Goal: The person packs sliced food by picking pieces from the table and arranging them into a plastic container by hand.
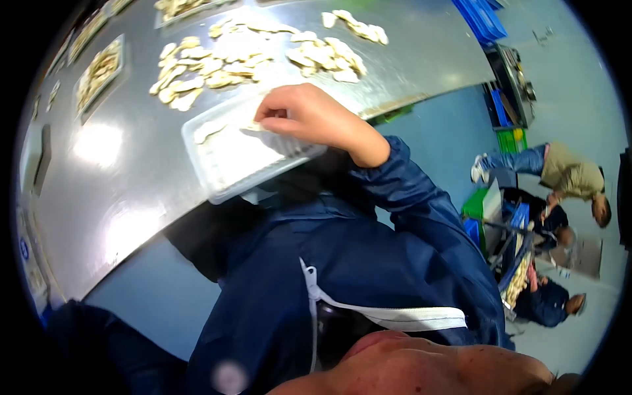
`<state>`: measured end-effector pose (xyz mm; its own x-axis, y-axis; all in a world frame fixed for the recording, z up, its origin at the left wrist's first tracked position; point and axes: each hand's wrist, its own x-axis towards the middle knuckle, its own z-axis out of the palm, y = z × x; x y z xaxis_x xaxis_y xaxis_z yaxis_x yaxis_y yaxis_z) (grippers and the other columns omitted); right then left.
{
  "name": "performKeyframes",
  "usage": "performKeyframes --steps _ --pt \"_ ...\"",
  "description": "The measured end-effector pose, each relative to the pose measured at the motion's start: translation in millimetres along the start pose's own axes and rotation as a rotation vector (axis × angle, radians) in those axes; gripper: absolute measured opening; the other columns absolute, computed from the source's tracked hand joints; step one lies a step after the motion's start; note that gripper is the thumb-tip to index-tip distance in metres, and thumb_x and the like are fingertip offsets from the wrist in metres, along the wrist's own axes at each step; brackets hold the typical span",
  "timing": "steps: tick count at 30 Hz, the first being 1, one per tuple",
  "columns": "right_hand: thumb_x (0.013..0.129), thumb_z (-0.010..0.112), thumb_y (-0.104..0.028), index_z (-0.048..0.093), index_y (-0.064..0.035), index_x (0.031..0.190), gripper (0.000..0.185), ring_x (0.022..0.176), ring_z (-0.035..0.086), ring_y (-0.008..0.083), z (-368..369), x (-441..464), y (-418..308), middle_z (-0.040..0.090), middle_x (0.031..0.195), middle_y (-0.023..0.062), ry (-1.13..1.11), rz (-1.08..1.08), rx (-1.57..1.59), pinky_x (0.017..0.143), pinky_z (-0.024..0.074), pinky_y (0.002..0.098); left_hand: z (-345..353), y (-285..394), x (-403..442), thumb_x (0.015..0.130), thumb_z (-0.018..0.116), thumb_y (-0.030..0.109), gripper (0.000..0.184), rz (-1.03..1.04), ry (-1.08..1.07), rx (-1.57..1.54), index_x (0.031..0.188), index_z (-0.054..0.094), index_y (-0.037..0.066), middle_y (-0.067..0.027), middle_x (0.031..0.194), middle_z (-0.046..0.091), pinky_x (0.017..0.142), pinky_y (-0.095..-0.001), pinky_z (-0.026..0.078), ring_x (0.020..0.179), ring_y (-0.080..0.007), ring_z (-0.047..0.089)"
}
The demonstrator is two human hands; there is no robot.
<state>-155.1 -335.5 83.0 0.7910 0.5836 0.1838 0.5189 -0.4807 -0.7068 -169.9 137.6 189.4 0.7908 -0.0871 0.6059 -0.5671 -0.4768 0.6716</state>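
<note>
My right hand (303, 118) is over a white plastic tray (203, 172) at the near edge of a steel table. Its fingers are pinched together on a pale food piece (252, 126), mostly covered by the fingertips. Another pale piece (210, 130) lies in the tray near its far left corner. Beyond the tray, loose piles of flat, oblong, pale food pieces (230, 69) are spread on the table, with a smaller pile (327, 59) to the right. My left hand is out of view.
Filled trays, one of them a tray (99, 76) at the left, stand on the steel table (158, 151). Blue crates (480, 20) are at the upper right. Several people (569, 174) are at the far right, near another table with pale pieces (518, 280).
</note>
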Motion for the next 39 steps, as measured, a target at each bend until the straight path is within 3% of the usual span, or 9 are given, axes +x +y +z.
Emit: performKeyframes --steps 8,15,34,39 --pt "0.088 0.07 -0.017 0.073 -0.0032 0.1 0.018 0.081 0.069 0.0293 -4.8 -15.6 -9.7 0.072 0.091 0.0133 -0.005 0.006 0.029 0.074 0.0543 0.0357 76.4 66.9 -18.3 0.1 0.052 0.02 0.036 0.156 -0.339 -0.13 0.127 0.056 -0.004 -0.0172 0.107 0.061 0.07 -0.028 0.05 0.083 -0.0171 0.059" --pt "0.088 0.069 -0.018 0.073 -0.0027 0.099 0.019 0.08 0.069 0.0285 -5.9 -26.0 -9.8 0.072 0.089 0.0134 -0.006 0.033 0.079 0.073 0.0539 0.0355 107.6 105.1 -17.8 0.099 0.052 0.02 0.036 0.247 -0.499 -0.199 0.127 0.057 -0.003 -0.0171 0.107 0.062 0.071 -0.0282 0.05 0.084 -0.0173 0.059" --pt "0.09 0.07 -0.014 0.073 -0.0012 0.101 0.017 0.083 0.069 0.0239 -5.1 -31.0 -7.6 0.072 0.091 0.0117 -0.081 0.035 0.181 0.076 0.0536 0.0326 117.8 160.1 -30.6 0.099 0.054 0.019 0.036 0.444 -0.656 -0.325 0.127 0.057 -0.003 -0.0166 0.109 0.062 0.075 -0.029 0.05 0.086 -0.0179 0.06" --pt "0.091 0.071 -0.012 0.073 0.0002 0.103 0.017 0.078 0.067 0.0163 -6.6 -28.0 -10.3 0.072 0.087 0.009 -0.059 0.095 0.201 0.072 0.0528 0.0291 117.8 172.2 -32.7 0.099 0.054 0.019 0.035 0.482 -0.672 -0.355 0.127 0.057 -0.003 -0.0165 0.109 0.062 0.076 -0.0292 0.05 0.087 -0.0181 0.06"
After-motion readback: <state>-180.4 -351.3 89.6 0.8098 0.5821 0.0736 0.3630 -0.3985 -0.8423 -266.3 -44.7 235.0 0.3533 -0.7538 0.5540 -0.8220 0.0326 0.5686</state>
